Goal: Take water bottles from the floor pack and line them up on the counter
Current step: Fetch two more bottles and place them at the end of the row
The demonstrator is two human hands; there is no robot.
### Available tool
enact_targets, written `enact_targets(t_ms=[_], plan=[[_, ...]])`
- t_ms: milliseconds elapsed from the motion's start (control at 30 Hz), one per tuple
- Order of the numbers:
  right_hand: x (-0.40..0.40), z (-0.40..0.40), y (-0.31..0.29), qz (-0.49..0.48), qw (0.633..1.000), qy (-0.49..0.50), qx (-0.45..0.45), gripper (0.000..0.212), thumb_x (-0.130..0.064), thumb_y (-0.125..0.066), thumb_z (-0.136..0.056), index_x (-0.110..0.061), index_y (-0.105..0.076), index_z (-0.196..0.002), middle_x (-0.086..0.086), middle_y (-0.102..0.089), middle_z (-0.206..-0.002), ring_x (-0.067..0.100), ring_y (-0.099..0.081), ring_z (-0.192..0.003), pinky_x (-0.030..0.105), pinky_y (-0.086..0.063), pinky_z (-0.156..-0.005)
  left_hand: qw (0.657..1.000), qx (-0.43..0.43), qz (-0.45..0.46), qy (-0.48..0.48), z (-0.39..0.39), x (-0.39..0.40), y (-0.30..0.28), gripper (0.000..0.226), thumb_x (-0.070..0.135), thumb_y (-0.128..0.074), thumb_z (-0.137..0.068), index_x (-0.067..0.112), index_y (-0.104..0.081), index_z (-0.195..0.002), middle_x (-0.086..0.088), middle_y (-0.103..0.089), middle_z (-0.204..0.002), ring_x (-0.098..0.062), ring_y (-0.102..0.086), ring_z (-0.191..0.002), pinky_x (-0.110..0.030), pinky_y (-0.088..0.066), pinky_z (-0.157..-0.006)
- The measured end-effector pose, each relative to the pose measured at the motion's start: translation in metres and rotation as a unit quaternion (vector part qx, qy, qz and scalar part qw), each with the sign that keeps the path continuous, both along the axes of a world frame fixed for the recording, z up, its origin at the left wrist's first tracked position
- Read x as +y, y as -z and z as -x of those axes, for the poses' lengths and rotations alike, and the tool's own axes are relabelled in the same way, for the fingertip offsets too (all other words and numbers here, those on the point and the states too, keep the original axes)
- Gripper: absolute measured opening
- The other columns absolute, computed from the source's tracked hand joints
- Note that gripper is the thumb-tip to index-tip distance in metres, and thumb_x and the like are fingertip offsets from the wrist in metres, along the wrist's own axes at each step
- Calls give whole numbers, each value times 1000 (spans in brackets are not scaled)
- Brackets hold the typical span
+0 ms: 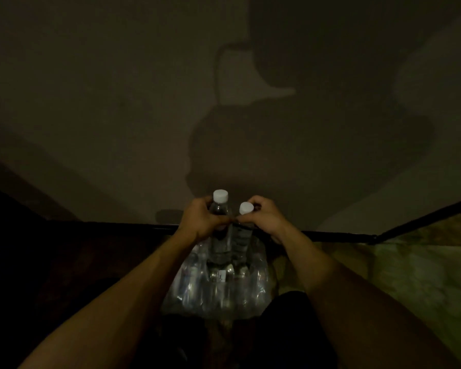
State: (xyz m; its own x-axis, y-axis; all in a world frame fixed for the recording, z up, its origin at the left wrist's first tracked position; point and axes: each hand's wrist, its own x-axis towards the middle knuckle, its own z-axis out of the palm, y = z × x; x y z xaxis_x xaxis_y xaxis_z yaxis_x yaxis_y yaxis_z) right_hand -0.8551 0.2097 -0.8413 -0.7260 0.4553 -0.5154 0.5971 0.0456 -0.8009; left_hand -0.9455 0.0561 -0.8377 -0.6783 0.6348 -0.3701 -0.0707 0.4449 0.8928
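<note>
My left hand [201, 221] is closed around the upper part of a clear plastic water bottle with a white screw cap [220, 209]. The fingers [197, 202] curl tightly around its shoulder, just under the cap, and the thumb lies across the front. My right hand [264, 217] grips a second clear plastic bottle with a white cap [244, 225] in the same way, the fingers wrapped around the neck, so that only the cap and the lower body show. The thumbs of both hands almost meet between the two bottles.

Both bottles stand nearly upright, with the long axis vertical and the caps pointing up. The left one is a little higher, and the right one leans slightly toward me. The two bottles are just beside each other; I cannot tell if they touch.

They are held directly above the shrink-wrapped pack of clear bottles [218, 286], which sits on the dark floor [72, 262] between my forearms. Behind the pack runs a black rail [117, 224] at the base of a plain dim wall [104, 102]. The light is weak, and details in the pack are difficult to see.
</note>
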Motion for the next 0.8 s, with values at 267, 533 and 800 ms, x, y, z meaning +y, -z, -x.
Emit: enact_targets(t_ms=[267,533,800], plan=[[-9,6,-126,-11,997,53,48,29,-4,-73,-81,-3,-60,-107,4,-63,-99,16,-59,-93,28,-51,-81,998,45,-28,-28,2,0,-125,41,34,-81,-75,24,-61,-110,7,-67,-93,-5,-64,-85,-16,-48,-70],[-15,13,-227,14,982,133,133,31,-17,-69,-88,-13,-62,-118,3,-65,-110,14,-62,-100,18,-49,-75,973,-97,-178,-114,-5,13,-231,21,23,-76,-83,21,-64,-100,-4,-72,-98,-21,-71,-94,-18,-57,-68],[-22,13,-293,46,968,202,144,30,-25,-71,-87,-15,-61,-113,2,-69,-104,15,-67,-95,26,-55,-79,927,-275,-177,-184,-9,17,-299,35,35,-70,-86,5,-67,-105,-13,-74,-88,-20,-73,-72,-27,-57,-55]])
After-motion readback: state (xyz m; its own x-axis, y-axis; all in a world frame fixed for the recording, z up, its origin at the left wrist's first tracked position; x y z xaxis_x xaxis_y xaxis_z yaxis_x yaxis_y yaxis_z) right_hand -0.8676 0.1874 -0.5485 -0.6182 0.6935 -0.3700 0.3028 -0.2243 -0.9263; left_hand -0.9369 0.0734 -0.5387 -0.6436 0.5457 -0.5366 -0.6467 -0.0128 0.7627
